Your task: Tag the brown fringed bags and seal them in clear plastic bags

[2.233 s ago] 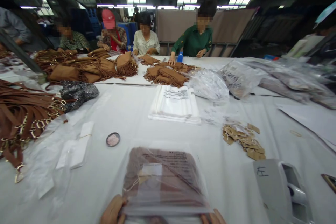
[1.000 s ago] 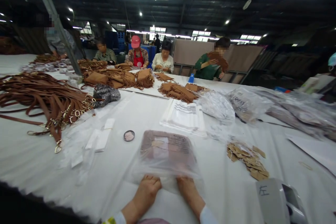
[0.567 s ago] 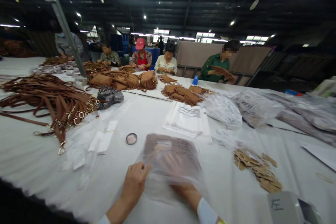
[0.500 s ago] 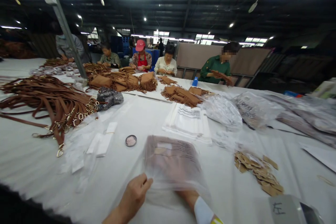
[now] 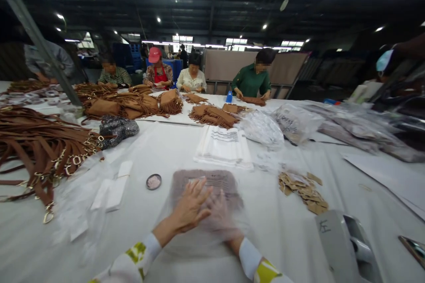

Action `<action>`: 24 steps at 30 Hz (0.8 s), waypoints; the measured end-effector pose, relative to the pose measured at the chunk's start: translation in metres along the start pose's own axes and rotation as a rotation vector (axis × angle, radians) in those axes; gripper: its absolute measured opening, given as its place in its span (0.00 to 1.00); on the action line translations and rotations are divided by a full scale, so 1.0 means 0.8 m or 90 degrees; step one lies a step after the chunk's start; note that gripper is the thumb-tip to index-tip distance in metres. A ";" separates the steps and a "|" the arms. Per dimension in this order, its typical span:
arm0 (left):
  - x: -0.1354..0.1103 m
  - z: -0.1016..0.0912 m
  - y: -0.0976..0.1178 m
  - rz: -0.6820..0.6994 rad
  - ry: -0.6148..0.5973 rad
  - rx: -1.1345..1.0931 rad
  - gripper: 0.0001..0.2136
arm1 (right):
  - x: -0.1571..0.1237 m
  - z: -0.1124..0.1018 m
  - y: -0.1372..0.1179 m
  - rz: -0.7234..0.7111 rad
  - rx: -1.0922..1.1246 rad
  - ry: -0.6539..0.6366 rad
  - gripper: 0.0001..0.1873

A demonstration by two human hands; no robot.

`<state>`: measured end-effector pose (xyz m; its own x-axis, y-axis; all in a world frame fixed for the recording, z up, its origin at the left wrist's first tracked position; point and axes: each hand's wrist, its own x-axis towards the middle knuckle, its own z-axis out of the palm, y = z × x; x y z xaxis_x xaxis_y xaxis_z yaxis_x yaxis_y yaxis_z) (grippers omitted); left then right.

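Observation:
A clear plastic bag [image 5: 232, 225] printed with dark text lies flat on the table before me, with a brown bag [image 5: 177, 181] inside it. My left hand [image 5: 191, 205] rests over the top of the plastic, fingers spread. Inside the plastic bag is my right hand [image 5: 221, 212], seen hazily through the film, with its fingers stretched out over the brown bag. Neither hand grips anything that I can see. Just beyond lies a stack of printed plastic bags [image 5: 222, 148].
Brown straps with metal clasps [image 5: 66, 154] heap at the left, near white paper strips [image 5: 113, 190] and a small round dish [image 5: 153, 181]. Tan tags [image 5: 303, 190] and a grey dispenser [image 5: 335, 239] lie right. Co-workers [image 5: 254, 77] sit across the table beyond fringed brown pieces [image 5: 214, 116].
My left hand has gone from a closed grip at the plastic bag's near left edge to lying spread on top. My right hand stays inside. The view has swung right.

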<state>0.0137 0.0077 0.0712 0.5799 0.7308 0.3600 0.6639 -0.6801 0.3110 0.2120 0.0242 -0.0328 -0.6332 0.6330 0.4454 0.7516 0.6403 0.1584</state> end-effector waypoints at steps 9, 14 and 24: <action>-0.107 0.052 0.011 0.246 -0.160 -0.004 0.22 | -0.227 -0.105 -0.034 0.271 0.072 0.094 0.20; 0.009 0.033 0.038 0.126 -0.088 -0.189 0.17 | -0.208 -0.125 -0.027 0.512 0.098 0.156 0.22; 0.139 0.136 0.052 0.137 -0.309 0.000 0.26 | -0.177 -0.086 0.015 0.425 0.105 0.081 0.23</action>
<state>0.1568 0.0668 0.0287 0.8551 0.5175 -0.0321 0.5053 -0.8179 0.2752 0.3230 -0.0879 -0.0329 -0.0106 0.8643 0.5028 0.9283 0.1954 -0.3163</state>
